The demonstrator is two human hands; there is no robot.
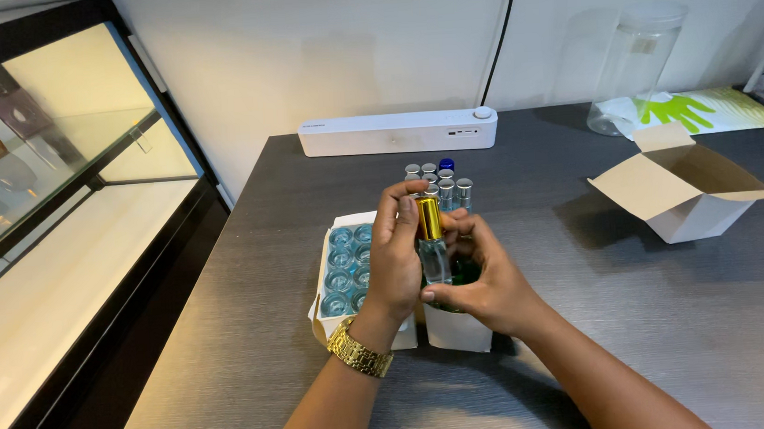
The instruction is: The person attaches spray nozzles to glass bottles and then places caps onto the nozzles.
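Both hands meet over the middle of the dark table (636,314), holding a small clear glass bottle (434,257) with a gold cap (429,218) upright between them. The left hand (394,262), with a gold watch (359,351) at its wrist, curls its fingers round the cap, fingertips pressed to it. The right hand (483,283) pinches the bottle's body from the other side, thumb near the base. Under the hands stand 2 white boxes: the left one (343,274) is filled with clear bottles, the right one (456,329) is mostly hidden. Silver-capped bottles (446,184) cluster just behind, toward the far edge, before a long white device (397,132). An open cardboard box (685,189) sits toward the right edge.
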